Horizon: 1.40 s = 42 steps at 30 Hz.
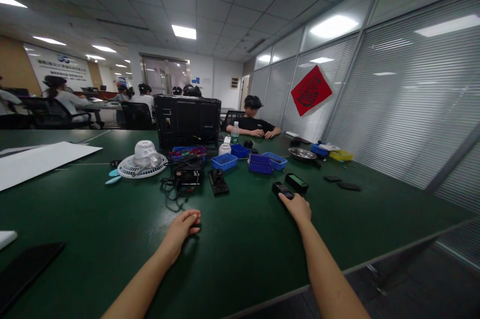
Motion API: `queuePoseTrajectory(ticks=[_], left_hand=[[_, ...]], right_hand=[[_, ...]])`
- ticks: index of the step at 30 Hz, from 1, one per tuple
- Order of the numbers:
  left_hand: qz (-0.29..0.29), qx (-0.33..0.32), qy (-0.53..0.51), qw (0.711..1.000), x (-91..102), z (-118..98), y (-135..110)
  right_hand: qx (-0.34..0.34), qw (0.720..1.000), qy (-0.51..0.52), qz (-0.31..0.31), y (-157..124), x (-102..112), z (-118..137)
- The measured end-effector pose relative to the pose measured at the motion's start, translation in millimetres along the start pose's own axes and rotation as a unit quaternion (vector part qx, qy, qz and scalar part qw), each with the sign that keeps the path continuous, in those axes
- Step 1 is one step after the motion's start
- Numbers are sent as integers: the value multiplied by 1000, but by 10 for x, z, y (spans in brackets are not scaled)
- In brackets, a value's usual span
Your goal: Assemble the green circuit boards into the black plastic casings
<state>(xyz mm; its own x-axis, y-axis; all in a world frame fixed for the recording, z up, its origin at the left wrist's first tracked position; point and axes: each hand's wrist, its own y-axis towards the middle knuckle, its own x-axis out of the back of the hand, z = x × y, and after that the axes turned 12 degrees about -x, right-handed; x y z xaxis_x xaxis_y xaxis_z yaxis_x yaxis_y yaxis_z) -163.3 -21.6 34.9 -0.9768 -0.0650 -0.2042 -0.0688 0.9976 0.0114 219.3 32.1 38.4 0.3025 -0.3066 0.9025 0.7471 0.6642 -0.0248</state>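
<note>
My right hand (299, 207) has its thumb and fingers at the near end of a small black rectangular box (282, 191) with a dark glossy face or contents on top. Just beyond it lies a second black box (297, 183) with a green panel on its top; a narrow gap parts the two. My left hand (182, 230) rests on the green table with its fingers curled in, and nothing shows between them. Ahead of that hand are a black stand-like part (218, 182) and a dark boxy device (188, 173) with loose cables.
Several blue bins (224, 161) stand mid-table near a white fan (142, 164), a water bottle (235, 132) and a large black case (188, 120). A metal bowl (302, 154) and yellow tray (341, 155) sit rightward. Across the table (240, 259) sits a person (253, 121).
</note>
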Motion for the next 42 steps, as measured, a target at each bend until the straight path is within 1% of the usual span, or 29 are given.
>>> queuePoseTrajectory(ticks=[2,4,5,7,8,10,12,14,17,19,22,24,27,29,31,32,33,34,35,36,37,39,40,41,42], left_hand=[[3,-3,0,1000,1,0,-6],[3,-5,3,1000,2,-2,-12],[4,-6,6,1000,2,-4,-15],[6,-7,11,1000,1,-7,-18],[8,-8,12,1000,1,-8,-17],[10,-10,11,1000,1,-9,-14],[9,-9,10,1000,2,-7,-8],[8,-7,8,1000,3,-4,-2],[7,-4,8,1000,3,0,5],[6,-1,9,1000,2,0,6],[5,0,9,1000,1,-6,1],[4,0,8,1000,1,-13,-7],[2,3,8,1000,-1,-25,-20],[0,3,6,1000,-3,-29,-26],[2,3,3,1000,-2,-28,-23],[1,3,3,1000,0,-24,-19],[0,4,3,1000,2,-19,-14],[0,5,3,1000,5,-13,-7],[1,5,3,1000,9,-6,-1],[1,4,4,1000,13,1,4],[2,2,4,1000,16,7,8],[7,-3,3,1000,21,16,12],[8,-4,5,1000,22,20,13],[9,-4,7,1000,23,23,13],[10,-5,9,1000,23,27,13]], right_hand=[[5,1000,-4,-2,-22,6,12],[7,1000,14,-7,-34,15,23],[8,999,31,-18,-40,21,27],[17,995,78,-65,-63,35,32],[31,989,106,-99,-83,40,35],[84,971,151,-164,-137,40,43],[151,954,166,-197,-207,21,61],[219,946,143,-192,-282,-10,88],[314,931,67,-172,-398,-51,143],[374,914,19,-155,-477,-62,182],[447,886,-37,-112,-599,-66,229],[475,873,-65,-87,-679,-69,244],[493,865,-82,-54,-788,-75,233],[502,861,-74,-43,-843,-72,206],[507,860,-40,-50,-854,-64,168],[501,863,-11,-63,-832,-58,144],[480,873,25,-84,-788,-52,115],[441,888,66,-112,-721,-47,83],[384,906,107,-140,-632,-41,47],[310,925,145,-165,-528,-35,8],[230,943,167,-175,-417,-29,-32],[92,973,165,-131,-209,-19,-102],[48,983,145,-101,-129,-15,-126],[22,990,120,-75,-73,-13,-141],[10,994,95,-57,-40,-13,-145]])
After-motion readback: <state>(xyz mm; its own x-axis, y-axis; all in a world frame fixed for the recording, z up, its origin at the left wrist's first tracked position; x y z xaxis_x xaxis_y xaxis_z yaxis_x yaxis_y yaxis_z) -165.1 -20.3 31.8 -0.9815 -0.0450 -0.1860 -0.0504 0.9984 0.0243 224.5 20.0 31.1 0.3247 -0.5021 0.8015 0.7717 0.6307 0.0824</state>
